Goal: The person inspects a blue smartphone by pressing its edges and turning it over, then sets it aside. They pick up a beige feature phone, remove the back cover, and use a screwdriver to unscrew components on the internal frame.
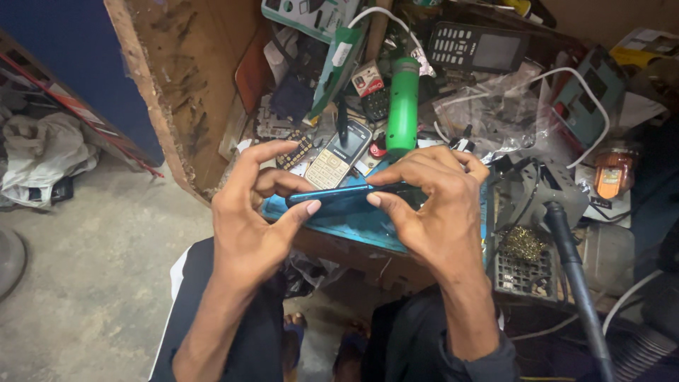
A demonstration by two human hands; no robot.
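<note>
Fingers (305,209) of the left hand (247,226) and right hand (431,212) pinch a blue smartphone (346,200) edgewise between them, above the blue work mat (353,230); pried unevenly, it could slip onto the keypad phone (338,157) just beyond.

- Keypad phone (338,157), cream keys, small dark screen, centre of bench.
- Black keypad handset (475,47), grey blank screen, rear.
- Green-white flat package (311,14), top edge.
- Small red-white label card (367,78), beside green cylinder (402,106).
</note>
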